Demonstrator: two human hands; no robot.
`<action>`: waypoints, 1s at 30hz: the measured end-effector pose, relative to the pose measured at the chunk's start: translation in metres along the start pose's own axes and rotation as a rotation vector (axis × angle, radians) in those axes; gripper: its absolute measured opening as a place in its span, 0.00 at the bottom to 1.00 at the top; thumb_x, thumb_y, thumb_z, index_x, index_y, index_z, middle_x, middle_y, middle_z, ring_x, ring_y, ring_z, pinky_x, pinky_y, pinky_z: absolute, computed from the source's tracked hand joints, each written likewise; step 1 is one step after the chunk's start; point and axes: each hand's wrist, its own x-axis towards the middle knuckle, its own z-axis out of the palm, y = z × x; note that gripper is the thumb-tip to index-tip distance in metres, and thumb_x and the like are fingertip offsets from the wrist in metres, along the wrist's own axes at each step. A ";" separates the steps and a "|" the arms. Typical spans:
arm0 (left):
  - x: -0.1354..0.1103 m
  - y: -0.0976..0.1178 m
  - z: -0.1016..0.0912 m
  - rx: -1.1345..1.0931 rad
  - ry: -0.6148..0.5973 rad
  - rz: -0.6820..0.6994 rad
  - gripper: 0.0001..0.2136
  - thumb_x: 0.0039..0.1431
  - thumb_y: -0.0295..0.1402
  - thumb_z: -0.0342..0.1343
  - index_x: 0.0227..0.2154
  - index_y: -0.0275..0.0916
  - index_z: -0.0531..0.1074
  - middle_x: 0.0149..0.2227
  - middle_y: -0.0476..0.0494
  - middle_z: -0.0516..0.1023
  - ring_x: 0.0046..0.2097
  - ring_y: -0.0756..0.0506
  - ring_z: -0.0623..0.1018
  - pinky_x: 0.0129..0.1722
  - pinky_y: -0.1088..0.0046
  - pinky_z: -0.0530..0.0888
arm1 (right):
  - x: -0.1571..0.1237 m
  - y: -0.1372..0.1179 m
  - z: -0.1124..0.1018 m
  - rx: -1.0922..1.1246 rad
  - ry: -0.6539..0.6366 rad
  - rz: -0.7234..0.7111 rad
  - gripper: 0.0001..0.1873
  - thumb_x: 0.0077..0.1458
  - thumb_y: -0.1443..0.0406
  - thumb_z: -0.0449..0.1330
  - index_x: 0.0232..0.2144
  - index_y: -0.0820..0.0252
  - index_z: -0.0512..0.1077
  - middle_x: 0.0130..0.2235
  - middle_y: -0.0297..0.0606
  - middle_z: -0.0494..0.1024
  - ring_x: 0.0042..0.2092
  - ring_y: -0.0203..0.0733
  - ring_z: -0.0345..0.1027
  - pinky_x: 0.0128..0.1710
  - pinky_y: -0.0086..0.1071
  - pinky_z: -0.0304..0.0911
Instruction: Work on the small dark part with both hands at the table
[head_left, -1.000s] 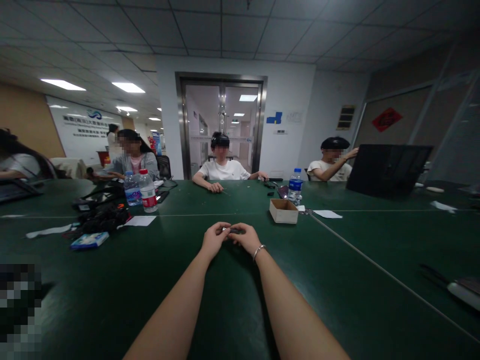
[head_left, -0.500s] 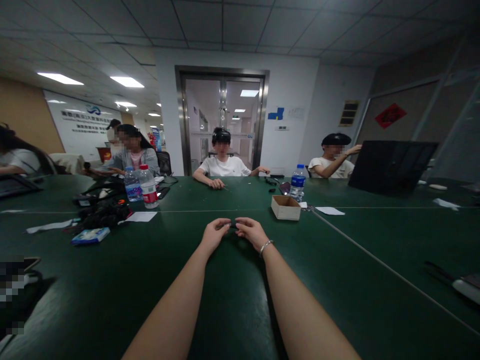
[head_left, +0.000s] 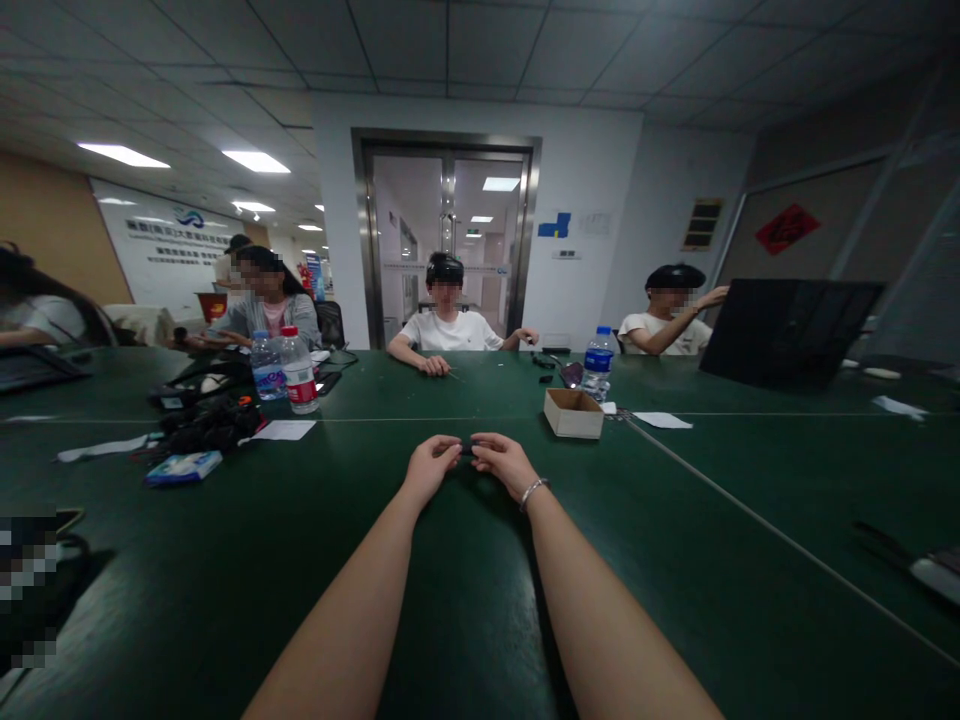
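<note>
Near the middle of the green table (head_left: 480, 560), a small dark object (head_left: 466, 449) is pinched between my two hands; it is too small for me to tell its kind. My left hand (head_left: 433, 466) has its thumb and fingers closed on the left end. On the right end, the fingers of my right hand (head_left: 505, 464) are closed too, and a silver bracelet (head_left: 533, 492) circles that wrist. Beyond my right hand, a little to the right, stands an open cardboard box (head_left: 573, 424).
Two bottles (head_left: 300, 380) stand at the left behind black gear (head_left: 206, 428) and a blue-white packet (head_left: 184, 468). A blue-capped bottle (head_left: 598, 365) stands behind the box. Across the table sits a person (head_left: 450, 330); another sits behind a black panel (head_left: 787, 335) at the right.
The view has shifted very slightly. Both my hands keep the same grip on the small dark object, and the person opposite has raised one hand a little.
</note>
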 end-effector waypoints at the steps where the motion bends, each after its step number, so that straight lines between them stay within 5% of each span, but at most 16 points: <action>1: 0.000 0.000 0.000 -0.001 0.000 -0.001 0.12 0.47 0.35 0.61 0.34 0.34 0.73 0.33 0.41 0.74 0.33 0.49 0.74 0.35 0.74 0.72 | 0.000 0.000 0.000 -0.003 -0.002 0.003 0.15 0.40 0.73 0.65 0.35 0.65 0.72 0.29 0.35 0.72 0.25 0.32 0.70 0.22 0.20 0.66; 15: 0.007 -0.015 -0.001 0.132 -0.019 0.010 0.17 0.50 0.46 0.55 0.32 0.34 0.71 0.23 0.45 0.73 0.24 0.50 0.73 0.23 0.78 0.68 | -0.004 -0.005 0.001 0.025 -0.021 0.010 0.16 0.39 0.71 0.67 0.35 0.64 0.73 0.30 0.35 0.72 0.27 0.33 0.69 0.24 0.22 0.67; 24: -0.001 -0.002 0.002 0.106 -0.001 0.071 0.14 0.47 0.40 0.58 0.33 0.34 0.71 0.31 0.42 0.74 0.33 0.48 0.74 0.30 0.75 0.71 | -0.001 -0.005 0.004 0.031 0.050 0.052 0.12 0.42 0.71 0.66 0.32 0.67 0.72 0.27 0.39 0.74 0.24 0.33 0.69 0.21 0.21 0.66; 30: -0.003 0.003 -0.001 0.067 -0.003 0.101 0.16 0.43 0.39 0.61 0.34 0.35 0.72 0.39 0.39 0.75 0.40 0.44 0.74 0.37 0.71 0.71 | 0.000 -0.006 0.006 -0.038 0.065 0.082 0.12 0.44 0.63 0.67 0.26 0.68 0.70 0.21 0.38 0.72 0.20 0.31 0.65 0.16 0.19 0.61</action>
